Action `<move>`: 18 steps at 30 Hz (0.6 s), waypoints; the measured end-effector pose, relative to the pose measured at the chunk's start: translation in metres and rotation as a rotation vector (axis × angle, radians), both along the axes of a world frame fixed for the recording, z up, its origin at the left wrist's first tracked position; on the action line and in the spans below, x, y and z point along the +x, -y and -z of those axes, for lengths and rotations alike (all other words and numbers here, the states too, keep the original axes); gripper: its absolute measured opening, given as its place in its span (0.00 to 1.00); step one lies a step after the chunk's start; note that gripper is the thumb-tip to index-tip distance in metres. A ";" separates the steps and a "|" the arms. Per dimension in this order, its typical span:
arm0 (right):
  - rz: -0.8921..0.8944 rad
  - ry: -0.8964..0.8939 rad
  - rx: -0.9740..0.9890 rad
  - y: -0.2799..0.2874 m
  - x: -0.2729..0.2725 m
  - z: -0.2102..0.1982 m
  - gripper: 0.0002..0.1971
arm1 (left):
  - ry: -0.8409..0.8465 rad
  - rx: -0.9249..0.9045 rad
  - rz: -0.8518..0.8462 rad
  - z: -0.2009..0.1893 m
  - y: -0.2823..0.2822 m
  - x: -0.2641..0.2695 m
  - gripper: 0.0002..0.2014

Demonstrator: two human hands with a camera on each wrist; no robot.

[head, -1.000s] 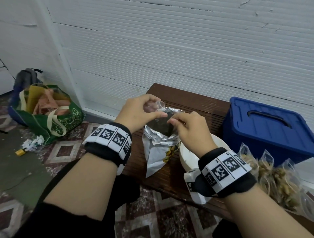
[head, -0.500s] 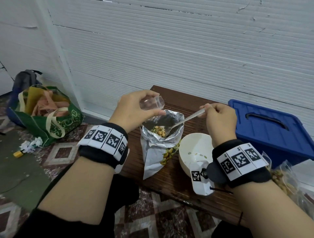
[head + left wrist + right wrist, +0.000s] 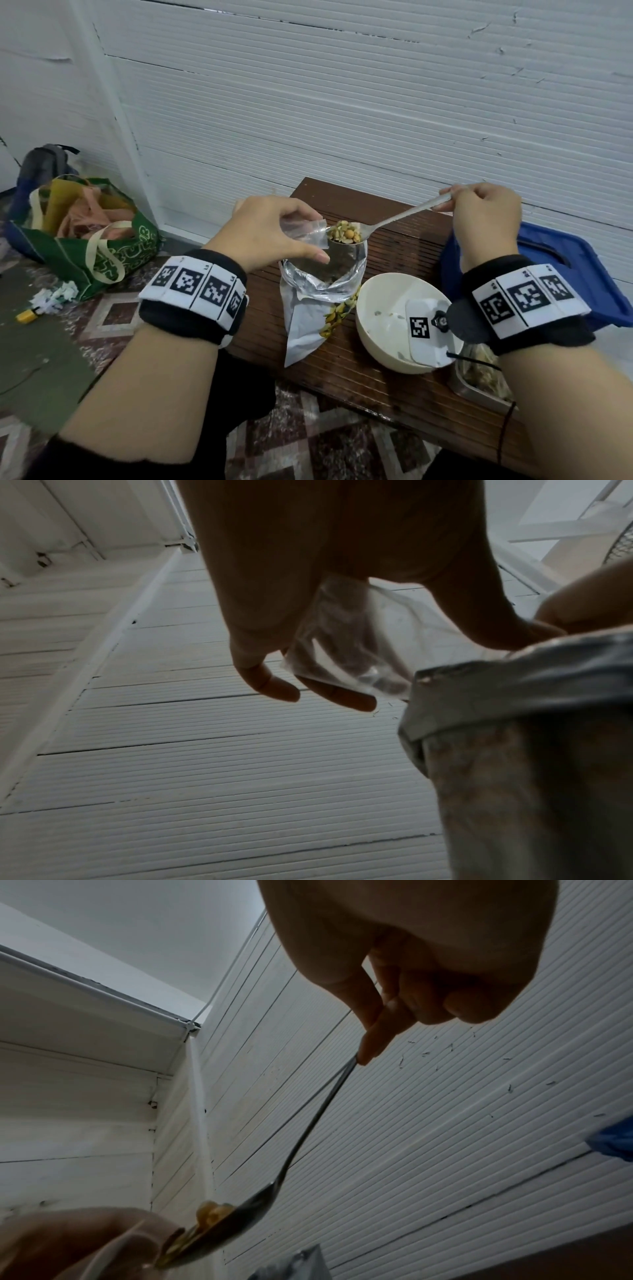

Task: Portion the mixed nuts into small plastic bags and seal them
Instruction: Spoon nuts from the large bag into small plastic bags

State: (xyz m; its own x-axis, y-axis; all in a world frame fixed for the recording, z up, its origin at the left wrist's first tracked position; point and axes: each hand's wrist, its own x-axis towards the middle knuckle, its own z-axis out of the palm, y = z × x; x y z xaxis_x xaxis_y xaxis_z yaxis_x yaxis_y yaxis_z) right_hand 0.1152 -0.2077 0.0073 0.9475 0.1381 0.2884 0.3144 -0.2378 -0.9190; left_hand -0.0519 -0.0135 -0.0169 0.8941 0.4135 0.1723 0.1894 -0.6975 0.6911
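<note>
Right hand (image 3: pixel 486 219) up by the wall, fingers and thumb pinching the end of a metal spoon (image 3: pixel 387 222), and the bowl of that spoon is heaped with mixed nuts (image 3: pixel 344 233), level and loaded. It sits right at the mouth of the small clear plastic bag (image 3: pixel 303 233), which the left hand (image 3: pixel 267 233) holds with fingers curled round it and the thumb underneath, the opening turned toward the spoon. From the left wrist view the small clear plastic bag (image 3: pixel 346 647) hangs crumpled between the fingers (image 3: pixel 274 685) and looks see-through with no nuts showing in it. From the right wrist view the spoon (image 3: pixel 308 1137) slopes down from the pinch to the nuts at the bag's edge. Directly beneath, the big foil nut bag (image 3: pixel 318 298) stands open on the dark wooden table (image 3: pixel 370 383), its top rolled down. Just beside it, a white bowl (image 3: pixel 376 318) with only crumbs inside. Near the right wrist, filled nut bags lie in a metal tray (image 3: pixel 479 387), and a blue lidded box (image 3: pixel 582 274) sits behind. On the floor to the left, a green tote bag (image 3: pixel 113 260).
</note>
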 end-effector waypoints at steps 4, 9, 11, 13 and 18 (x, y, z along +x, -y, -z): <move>-0.054 0.032 -0.047 -0.011 -0.010 -0.003 0.22 | 0.044 -0.004 0.012 0.003 0.008 0.005 0.34; -0.115 0.090 0.001 -0.022 -0.028 -0.006 0.15 | 0.101 -0.042 -0.006 0.005 0.013 0.007 0.30; -0.199 0.135 0.043 -0.025 -0.037 -0.007 0.11 | 0.136 -0.075 -0.008 0.005 0.017 0.008 0.26; -0.301 0.196 0.080 -0.026 -0.045 -0.007 0.09 | 0.167 -0.110 -0.012 0.006 0.019 0.010 0.23; -0.362 0.300 0.201 -0.019 -0.051 -0.015 0.08 | 0.228 -0.242 -0.069 0.003 0.016 0.008 0.20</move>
State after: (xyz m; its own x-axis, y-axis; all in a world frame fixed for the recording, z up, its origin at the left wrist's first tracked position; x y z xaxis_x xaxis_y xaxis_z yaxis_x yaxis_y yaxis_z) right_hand 0.0640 -0.1884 0.0220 0.7204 0.3561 0.5952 0.6010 0.1078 -0.7919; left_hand -0.0440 -0.0290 -0.0198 0.8123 0.5249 0.2543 0.0521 -0.4994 0.8648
